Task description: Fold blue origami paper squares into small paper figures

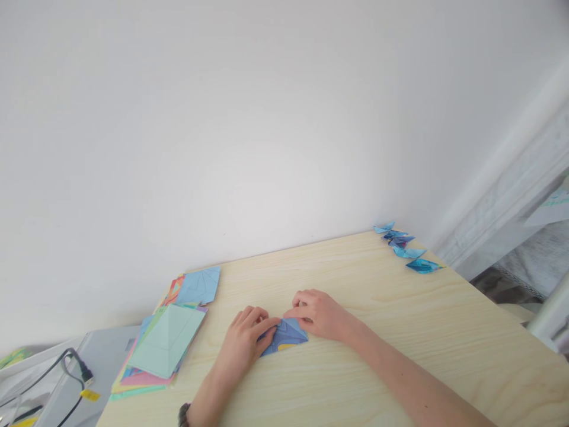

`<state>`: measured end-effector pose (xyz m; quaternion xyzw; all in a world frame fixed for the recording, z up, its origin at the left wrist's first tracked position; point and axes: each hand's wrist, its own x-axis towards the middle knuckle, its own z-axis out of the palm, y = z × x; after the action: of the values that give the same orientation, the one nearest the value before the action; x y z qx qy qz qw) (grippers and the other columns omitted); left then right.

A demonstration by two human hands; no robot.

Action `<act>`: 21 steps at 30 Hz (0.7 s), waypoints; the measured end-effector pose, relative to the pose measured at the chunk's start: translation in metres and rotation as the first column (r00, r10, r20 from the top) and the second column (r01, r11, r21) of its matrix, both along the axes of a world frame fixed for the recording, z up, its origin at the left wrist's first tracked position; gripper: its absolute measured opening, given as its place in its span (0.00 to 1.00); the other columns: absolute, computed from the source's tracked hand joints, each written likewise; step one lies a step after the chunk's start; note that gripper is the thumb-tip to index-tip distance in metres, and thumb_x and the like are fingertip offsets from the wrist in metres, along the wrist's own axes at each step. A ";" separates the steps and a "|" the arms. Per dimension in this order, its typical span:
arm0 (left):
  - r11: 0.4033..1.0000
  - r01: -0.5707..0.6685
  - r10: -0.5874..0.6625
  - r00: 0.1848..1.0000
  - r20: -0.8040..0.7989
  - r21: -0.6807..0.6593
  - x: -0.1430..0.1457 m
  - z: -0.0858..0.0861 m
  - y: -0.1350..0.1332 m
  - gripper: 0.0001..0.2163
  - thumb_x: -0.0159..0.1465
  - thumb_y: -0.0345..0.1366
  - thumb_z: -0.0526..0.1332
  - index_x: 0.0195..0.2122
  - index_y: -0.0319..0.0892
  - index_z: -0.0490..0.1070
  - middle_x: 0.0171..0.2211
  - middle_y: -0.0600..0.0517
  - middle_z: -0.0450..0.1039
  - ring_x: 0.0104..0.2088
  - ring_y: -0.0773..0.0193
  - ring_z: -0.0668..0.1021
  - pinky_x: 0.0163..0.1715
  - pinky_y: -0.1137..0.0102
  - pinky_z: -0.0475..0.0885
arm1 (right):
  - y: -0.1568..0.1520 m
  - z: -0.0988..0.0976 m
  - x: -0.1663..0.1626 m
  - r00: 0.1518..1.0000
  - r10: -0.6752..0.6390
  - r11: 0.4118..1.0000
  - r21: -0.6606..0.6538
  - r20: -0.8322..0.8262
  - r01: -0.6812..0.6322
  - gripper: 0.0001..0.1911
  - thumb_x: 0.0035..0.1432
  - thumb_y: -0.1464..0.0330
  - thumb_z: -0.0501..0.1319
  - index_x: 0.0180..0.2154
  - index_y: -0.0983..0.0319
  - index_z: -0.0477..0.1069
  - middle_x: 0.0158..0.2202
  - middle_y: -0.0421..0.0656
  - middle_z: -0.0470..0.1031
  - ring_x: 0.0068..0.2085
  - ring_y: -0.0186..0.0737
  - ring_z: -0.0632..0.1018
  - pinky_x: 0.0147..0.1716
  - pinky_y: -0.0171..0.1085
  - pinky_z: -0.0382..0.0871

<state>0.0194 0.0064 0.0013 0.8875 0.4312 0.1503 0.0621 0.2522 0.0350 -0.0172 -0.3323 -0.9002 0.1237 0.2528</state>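
A piece of blue folded paper (290,335) with a yellow patch at its lower edge lies on the wooden tabletop, roughly a triangle in outline. My left hand (249,336) holds its left side between thumb and index finger, the other fingers curled. At the paper's top corner, my right hand (320,314) pinches with thumb and index finger. The fingertips of both hands come close together there and cover part of the paper. A dark bracelet circles my left wrist.
Coloured paper sheets lie stacked (166,347) at the left edge, with a blue creased sheet (200,286) behind. Several folded blue paper pieces (409,252) line the back right edge of the table (355,379). A black cable (82,370) lies at lower left. A white wall stands behind.
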 end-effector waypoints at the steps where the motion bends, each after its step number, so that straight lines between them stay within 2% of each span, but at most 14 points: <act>1: 1.000 0.000 0.000 1.000 -0.008 0.004 0.001 0.000 0.000 0.11 0.64 0.34 0.53 0.44 0.50 0.71 0.35 0.49 0.69 0.35 0.62 0.70 0.36 0.66 0.68 | 0.000 -0.001 -0.002 1.000 0.010 1.000 0.012 0.007 -0.010 0.15 0.55 0.74 0.55 0.40 0.51 0.74 0.35 0.39 0.71 0.35 0.33 0.70 0.39 0.34 0.61; 7: 0.998 -0.016 0.017 1.000 -0.019 0.063 0.000 0.001 0.000 0.10 0.63 0.35 0.54 0.42 0.49 0.72 0.34 0.50 0.69 0.34 0.62 0.71 0.34 0.68 0.68 | 0.001 -0.006 -0.004 1.000 0.018 1.000 0.006 0.001 -0.018 0.13 0.55 0.74 0.56 0.36 0.53 0.75 0.35 0.39 0.71 0.34 0.32 0.70 0.39 0.34 0.61; 11: 0.995 -0.007 0.008 1.000 -0.010 0.100 -0.014 0.000 0.000 0.10 0.64 0.35 0.53 0.41 0.47 0.73 0.33 0.50 0.70 0.34 0.63 0.71 0.35 0.68 0.68 | 0.001 -0.008 0.002 1.000 0.000 1.000 -0.008 -0.019 0.000 0.12 0.55 0.73 0.57 0.36 0.53 0.76 0.35 0.38 0.71 0.33 0.32 0.70 0.40 0.34 0.61; 16: 0.996 0.001 0.000 1.000 -0.008 0.085 -0.031 -0.001 -0.002 0.09 0.64 0.34 0.54 0.40 0.46 0.73 0.34 0.50 0.72 0.36 0.63 0.72 0.36 0.68 0.68 | 0.000 -0.008 0.007 0.999 -0.009 1.000 -0.024 -0.049 0.008 0.12 0.54 0.74 0.57 0.34 0.55 0.76 0.34 0.39 0.71 0.33 0.32 0.71 0.39 0.34 0.62; 21: 0.996 -0.019 0.019 1.000 0.000 0.085 -0.026 -0.003 -0.002 0.08 0.62 0.32 0.55 0.38 0.46 0.73 0.35 0.50 0.72 0.37 0.62 0.72 0.37 0.66 0.67 | -0.005 -0.003 0.001 0.998 -0.038 0.999 -0.032 -0.050 0.036 0.11 0.54 0.75 0.56 0.34 0.57 0.75 0.34 0.40 0.71 0.33 0.33 0.70 0.39 0.34 0.62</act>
<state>-0.0066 0.0042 -0.0018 0.8853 0.4327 0.1686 0.0227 0.2534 0.0298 -0.0199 -0.3494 -0.8852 0.1412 0.2727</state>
